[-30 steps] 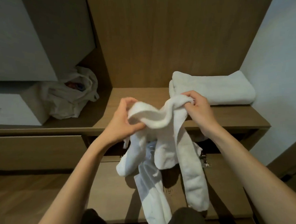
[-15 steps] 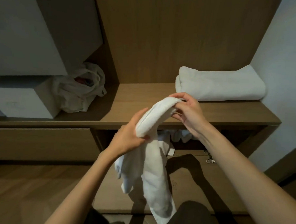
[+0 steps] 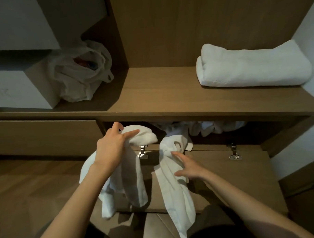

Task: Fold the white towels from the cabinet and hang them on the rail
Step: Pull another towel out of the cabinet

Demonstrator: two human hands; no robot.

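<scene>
Head view: your left hand [image 3: 112, 147] grips the bunched towel [image 3: 135, 182] at its top, fingers curled round the cloth. Both loose ends hang well below the grip. Your right hand [image 3: 188, 168] holds nothing; its fingers are straight and spread at the hanging towel [image 3: 175, 194]. Contact with that towel cannot be confirmed.

The hanging towel trails out of the open compartment, over the drop-down door [image 3: 243, 178] and down toward your lap. Its upper end runs into a heap of white cloth [image 3: 215, 127] inside the compartment. A folded towel [image 3: 254, 65] lies on the shelf [image 3: 160, 93] above. The rail is not in view.

Likely faults from this position:
- Heap pull-out. If you draw the hanging towel straight out, its tangled upper end probably drags more cloth onto the door or the floor [image 3: 30, 185].
- Snag. The bunched towel hangs just beside the hinge [image 3: 142, 152]; a sideways pull may catch the fabric.
- Slip. One hand carries a whole towel by a bunch, so a loosened grip would likely drop it.
- Poor fold. Neither towel is held by its corners, so find the edges first.
</scene>
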